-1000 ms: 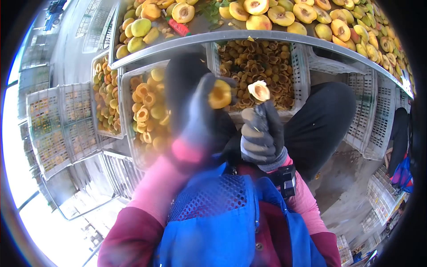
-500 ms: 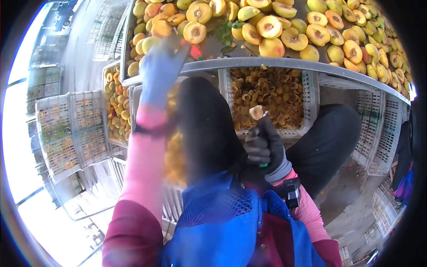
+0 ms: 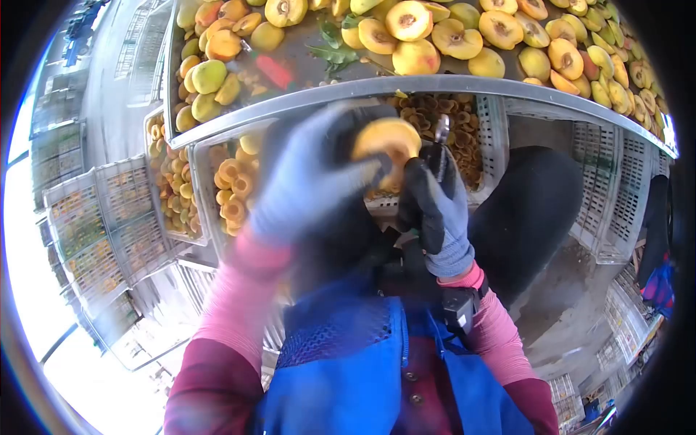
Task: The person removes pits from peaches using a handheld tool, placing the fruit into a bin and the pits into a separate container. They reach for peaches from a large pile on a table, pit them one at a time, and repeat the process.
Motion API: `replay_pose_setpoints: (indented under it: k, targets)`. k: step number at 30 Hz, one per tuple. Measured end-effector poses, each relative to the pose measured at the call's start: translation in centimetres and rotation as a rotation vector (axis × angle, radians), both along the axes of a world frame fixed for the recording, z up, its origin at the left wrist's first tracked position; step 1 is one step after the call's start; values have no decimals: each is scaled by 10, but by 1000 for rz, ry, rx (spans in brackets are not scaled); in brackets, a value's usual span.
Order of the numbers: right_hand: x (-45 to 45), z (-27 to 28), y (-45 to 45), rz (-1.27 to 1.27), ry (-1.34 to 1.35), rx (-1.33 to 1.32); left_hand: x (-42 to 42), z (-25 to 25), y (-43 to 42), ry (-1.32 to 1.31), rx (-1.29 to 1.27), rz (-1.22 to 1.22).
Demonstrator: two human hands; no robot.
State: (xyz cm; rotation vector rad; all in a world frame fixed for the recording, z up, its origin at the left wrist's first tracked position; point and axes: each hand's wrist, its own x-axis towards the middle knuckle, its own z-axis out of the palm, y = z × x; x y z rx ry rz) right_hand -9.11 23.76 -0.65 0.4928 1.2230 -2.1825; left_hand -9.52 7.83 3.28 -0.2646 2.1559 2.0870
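My gloved left hand [image 3: 312,170], blurred by motion, grips a halved peach [image 3: 390,145] with its cut face showing. Close beside the fruit, my gloved right hand [image 3: 437,199] is wrapped round a small tool [image 3: 441,130] whose metal end points up. Both hands are over my lap, in front of the metal table's edge [image 3: 377,85]. Halved and whole peaches [image 3: 409,20] lie on the table top. Below the edge stands a crate [image 3: 494,138] of small brown peach pieces [image 3: 464,119].
Left of my knee, a crate holds peach halves [image 3: 233,190]; another crate of fruit [image 3: 170,185] stands farther left. A red-handled tool [image 3: 274,71] and green leaves [image 3: 335,52] lie on the table. Stacked crates [image 3: 612,188] stand at the right.
My left hand has come back from the table to my right hand with a peach half. The pale piece on the tool's tip is gone, and its metal end shows.
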Motion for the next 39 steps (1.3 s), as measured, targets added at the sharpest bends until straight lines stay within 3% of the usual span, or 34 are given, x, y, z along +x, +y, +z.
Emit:
replay_pose_setpoints:
  k: [3,4,6,9,10,14,16,21,28,31,32,34,37,39]
  targets:
    - [3,18,-5,4,-86,9,23,-12,29,6,161,188]
    - [5,14,-4,17,-134,-108,28,-16,40,48,139,280]
    - [11,3,-2,64,39,-151,35,-27,51,131,72,412]
    - [18,-9,5,285,468,210,46,-36,38,46,120,322]
    - [28,-11,9,356,693,510,49,-33,46,-24,131,440]
    - [61,-17,23,429,1070,732,54,-22,64,63,30,523]
    - [62,0,23,419,755,629,56,-20,71,108,8,563]
    - [66,8,23,328,771,515,60,-22,77,162,-66,598]
    - [78,-15,28,277,820,576,64,-34,81,316,-247,495]
    - [71,-21,23,197,798,483,65,-32,83,322,-448,467]
    - [63,-15,31,282,784,370,66,-31,84,320,-515,465]
    - [66,-21,32,289,570,179,66,-31,85,301,-531,441]
    - [74,-21,28,190,347,35,64,-34,76,209,-241,368]
    - [73,-19,30,139,242,-62,57,-33,66,103,141,289]
